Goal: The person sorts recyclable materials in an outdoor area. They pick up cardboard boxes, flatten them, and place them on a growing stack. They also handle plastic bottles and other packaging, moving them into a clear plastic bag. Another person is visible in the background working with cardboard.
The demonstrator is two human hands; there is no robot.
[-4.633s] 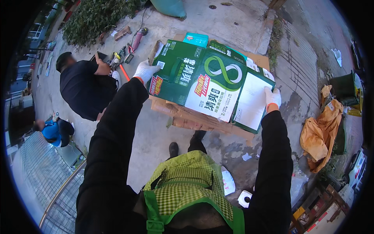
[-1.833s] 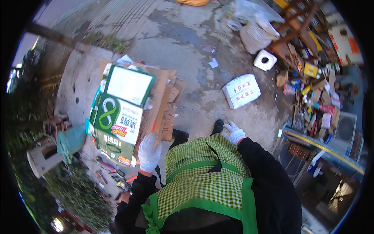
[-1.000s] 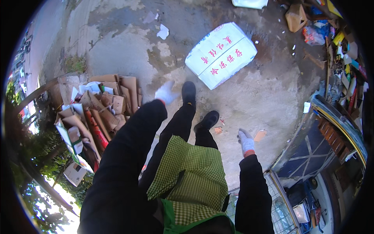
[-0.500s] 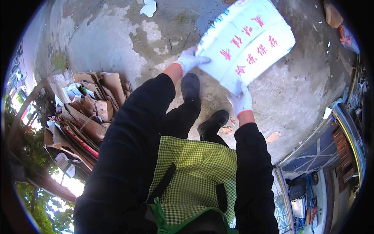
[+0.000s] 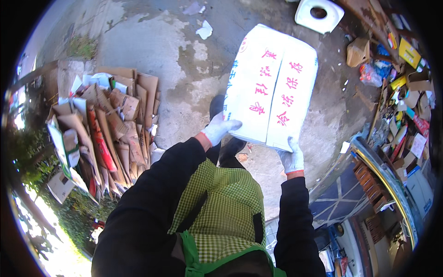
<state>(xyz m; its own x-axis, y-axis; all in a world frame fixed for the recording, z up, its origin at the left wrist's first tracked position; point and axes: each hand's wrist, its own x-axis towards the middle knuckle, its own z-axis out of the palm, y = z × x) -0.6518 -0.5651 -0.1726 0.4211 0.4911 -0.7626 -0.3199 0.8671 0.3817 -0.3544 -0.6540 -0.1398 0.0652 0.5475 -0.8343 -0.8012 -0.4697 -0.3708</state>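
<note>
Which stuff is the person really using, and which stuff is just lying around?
Being used:
white box, held up by both hands
left hand, gloved
right hand, gloved

Just lying about:
stack of flattened cardboard
white square block with a hole
paper scraps

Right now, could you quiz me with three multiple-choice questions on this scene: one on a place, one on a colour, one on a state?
1. Where is the cardboard pile?
A. On the person's left
B. On the person's right
C. Under the box

2. What colour is the writing on the top of the white box?
A. Black
B. Red
C. Yellow

3. How is the box held?
A. By one hand
B. By both hands
C. By no hand, it lies on the ground

Answers: 1 A, the pile lies at the picture's left. 2 B, the marks on top are red. 3 B, the left hand and the right hand, both gloved, have a grip on its near edge.
</note>
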